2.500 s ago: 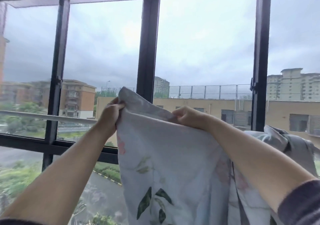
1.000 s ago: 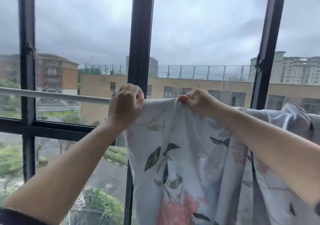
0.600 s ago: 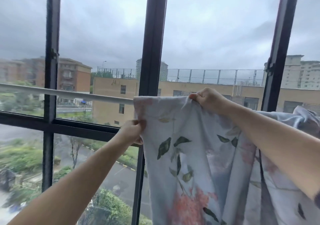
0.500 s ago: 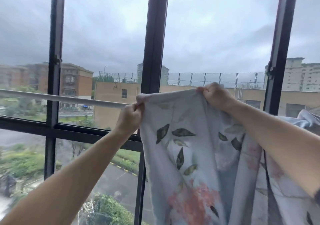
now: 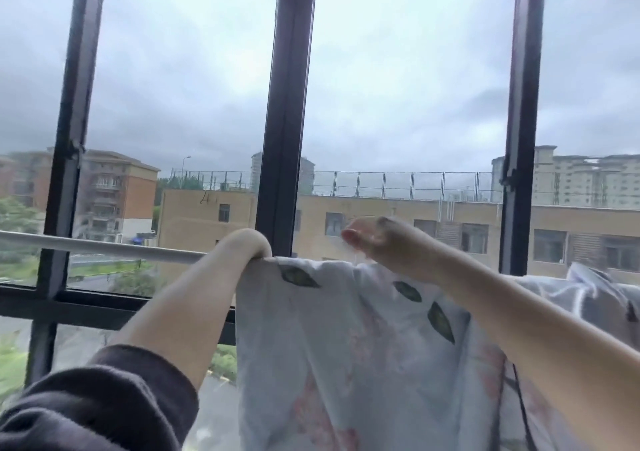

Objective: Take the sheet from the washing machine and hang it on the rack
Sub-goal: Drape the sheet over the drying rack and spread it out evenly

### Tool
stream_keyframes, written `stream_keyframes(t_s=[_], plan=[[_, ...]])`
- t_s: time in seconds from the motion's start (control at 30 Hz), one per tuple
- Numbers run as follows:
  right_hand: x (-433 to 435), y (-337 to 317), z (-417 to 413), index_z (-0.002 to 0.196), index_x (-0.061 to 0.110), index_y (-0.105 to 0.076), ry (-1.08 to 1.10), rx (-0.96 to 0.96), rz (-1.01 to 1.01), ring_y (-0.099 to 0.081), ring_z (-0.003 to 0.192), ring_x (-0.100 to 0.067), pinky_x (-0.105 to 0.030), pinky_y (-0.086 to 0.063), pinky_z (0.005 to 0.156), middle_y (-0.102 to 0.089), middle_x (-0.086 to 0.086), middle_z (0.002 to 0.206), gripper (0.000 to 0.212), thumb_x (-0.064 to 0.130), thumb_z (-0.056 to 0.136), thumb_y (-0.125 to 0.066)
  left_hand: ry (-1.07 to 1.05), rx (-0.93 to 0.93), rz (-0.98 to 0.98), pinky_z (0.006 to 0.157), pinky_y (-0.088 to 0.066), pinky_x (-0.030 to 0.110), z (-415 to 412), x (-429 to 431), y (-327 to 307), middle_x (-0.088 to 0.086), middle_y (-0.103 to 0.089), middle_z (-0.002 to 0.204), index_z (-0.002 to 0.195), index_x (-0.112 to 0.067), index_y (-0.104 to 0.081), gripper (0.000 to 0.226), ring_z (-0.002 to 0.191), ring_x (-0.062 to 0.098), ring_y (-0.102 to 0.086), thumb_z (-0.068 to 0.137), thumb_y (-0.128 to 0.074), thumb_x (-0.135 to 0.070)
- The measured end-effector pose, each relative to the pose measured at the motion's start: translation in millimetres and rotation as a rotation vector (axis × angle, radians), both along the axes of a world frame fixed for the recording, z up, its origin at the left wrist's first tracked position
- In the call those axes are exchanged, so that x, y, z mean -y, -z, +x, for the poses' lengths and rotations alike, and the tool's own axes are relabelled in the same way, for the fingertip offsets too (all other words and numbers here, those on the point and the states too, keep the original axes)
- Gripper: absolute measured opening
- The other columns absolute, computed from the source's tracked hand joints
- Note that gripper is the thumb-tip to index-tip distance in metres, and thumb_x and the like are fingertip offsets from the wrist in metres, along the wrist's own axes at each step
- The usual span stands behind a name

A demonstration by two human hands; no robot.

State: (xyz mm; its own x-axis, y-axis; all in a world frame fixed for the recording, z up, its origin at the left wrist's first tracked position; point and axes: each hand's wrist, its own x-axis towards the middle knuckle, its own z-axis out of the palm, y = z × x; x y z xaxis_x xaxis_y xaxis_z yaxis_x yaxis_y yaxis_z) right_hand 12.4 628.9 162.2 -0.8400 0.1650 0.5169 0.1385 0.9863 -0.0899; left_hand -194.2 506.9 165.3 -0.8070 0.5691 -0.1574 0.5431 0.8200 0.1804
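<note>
A dark sleeve (image 5: 104, 398) is cut off at the bottom, and our left hand (image 5: 247, 244) bends over the top of the sheet (image 5: 329, 346) with fingers hidden, while our right hand (image 5: 375, 239) is blurry, so we cannot tell either hold. The sheet hangs down over the white rod (image 5: 104, 248), its top edge running side to side, bunched at the right. Black window bars (image 5: 287, 104) and tan buildings (image 5: 398, 220) stand behind.
</note>
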Motion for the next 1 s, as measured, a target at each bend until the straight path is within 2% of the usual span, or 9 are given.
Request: stream_keyframes(t_s=[0.1, 0.2, 0.27, 0.4, 0.57, 0.67, 0.77, 0.87, 1.0], plan=[[-5.0, 24.0, -4.8, 0.070, 0.026, -0.056, 0.085, 0.078, 0.093, -0.057, 0.072, -0.015, -0.033, -0.047, 0.070, -0.058, 0.011, 0.071, 0.034, 0.041, 0.098, -0.043, -0.090, -0.120, 0.220, 0.092, -0.046, 0.037, -6.2, -12.1, 9.3, 0.008, -0.064, 0.110, 0.092, -0.006, -0.063, 0.029, 0.100, 0.029, -0.060, 0.076, -0.055, -0.029], [-19.5, 33.7, -15.8, 0.077, 0.023, -0.066, 0.070, -0.128, 0.021, -0.062, 0.082, -0.025, -0.039, -0.051, 0.077, -0.069, -0.001, 0.084, 0.029, 0.037, 0.096, -0.049, -0.040, -0.571, 0.788, 0.072, -0.045, 0.033, 9.1, -9.5, 30.7, 0.010, -0.065, 0.092, 0.092, -0.014, -0.060, 0.021, 0.086, 0.032, -0.061, 0.090, -0.043, -0.027], [-24.3, 34.3, -19.6, 0.082, 0.020, -0.070, 0.062, -0.176, 0.005, -0.063, 0.084, -0.026, -0.039, -0.051, 0.078, -0.071, -0.003, 0.088, 0.029, 0.035, 0.096, -0.049, 0.091, -0.752, 1.048, 0.065, -0.044, 0.034, 26.1, 0.1, 47.5, 0.007, -0.064, 0.076, 0.081, -0.016, -0.056, 0.022, 0.072, 0.031, -0.060, 0.093, -0.040, -0.025], [-24.9, 33.0, -26.6, 0.082, 0.015, -0.070, 0.061, -0.192, -0.032, -0.063, 0.085, -0.027, -0.038, -0.050, 0.078, -0.071, -0.007, 0.089, 0.029, 0.025, 0.096, -0.046, 0.239, -0.976, 1.051, 0.074, -0.034, 0.033, 35.3, 12.6, 89.8, -0.002, -0.060, 0.083, 0.080, -0.018, -0.056, 0.030, 0.078, 0.019, -0.055, 0.091, -0.032, -0.033], [-30.1, 16.4, -28.7, 0.062, 0.015, -0.059, 0.036, -0.314, -0.117, -0.054, 0.062, -0.017, -0.027, -0.037, 0.057, -0.063, -0.002, 0.066, 0.039, 0.026, 0.098, -0.048, 0.095, -1.129, 0.966, 0.079, -0.040, 0.042, 35.2, 26.2, 109.0, 0.006, -0.053, 0.102, 0.103, -0.015, -0.050, 0.043, 0.091, 0.024, -0.051, 0.085, -0.044, -0.054], [-37.3, -0.2, -32.1, 0.056, 0.015, -0.049, 0.042, -0.412, -0.166, -0.047, 0.056, -0.018, -0.028, -0.035, 0.054, -0.054, -0.002, 0.057, 0.045, 0.025, 0.099, -0.047, 0.076, -1.034, 0.998, 0.072, -0.041, 0.037, 48.4, 31.5, 119.7, 0.000, -0.050, 0.088, 0.095, -0.015, -0.047, 0.047, 0.075, 0.019, -0.051, 0.084, -0.044, -0.061], [-42.2, -7.8, -39.0, 0.056, 0.012, -0.048, 0.074, -0.451, -0.176, -0.050, 0.063, -0.023, -0.032, -0.036, 0.059, -0.056, -0.009, 0.061, 0.045, 0.026, 0.099, -0.046, 0.117, -0.717, 1.006, 0.068, -0.048, 0.033, 66.0, 28.3, 130.8, -0.007, -0.059, 0.077, 0.095, -0.021, -0.041, 0.046, 0.064, 0.016, -0.058, 0.084, -0.042, -0.065], [-43.2, -6.2, -42.7, 0.055, 0.014, -0.046, 0.084, -0.429, -0.175, -0.050, 0.064, -0.023, -0.028, -0.032, 0.060, -0.053, -0.004, 0.059, 0.045, 0.025, 0.099, -0.046, 0.122, -0.299, 1.089, 0.072, -0.052, 0.036, 79.3, 15.0, 137.0, -0.007, -0.066, 0.086, 0.107, -0.019, -0.036, 0.046, 0.083, 0.020, -0.065, 0.084, -0.059, -0.051], [-50.6, -1.7, -42.9, 0.073, 0.000, -0.063, 0.064, -0.405, -0.192, -0.063, 0.074, -0.029, -0.029, -0.043, 0.061, -0.067, -0.014, 0.077, 0.042, 0.029, 0.099, -0.045, 0.074, -0.231, 1.201, 0.092, -0.044, 0.037, 78.6, 6.4, 132.9, 0.006, -0.045, 0.124, 0.127, -0.013, -0.027, 0.068, 0.115, 0.023, -0.047, 0.081, -0.067, -0.043]])
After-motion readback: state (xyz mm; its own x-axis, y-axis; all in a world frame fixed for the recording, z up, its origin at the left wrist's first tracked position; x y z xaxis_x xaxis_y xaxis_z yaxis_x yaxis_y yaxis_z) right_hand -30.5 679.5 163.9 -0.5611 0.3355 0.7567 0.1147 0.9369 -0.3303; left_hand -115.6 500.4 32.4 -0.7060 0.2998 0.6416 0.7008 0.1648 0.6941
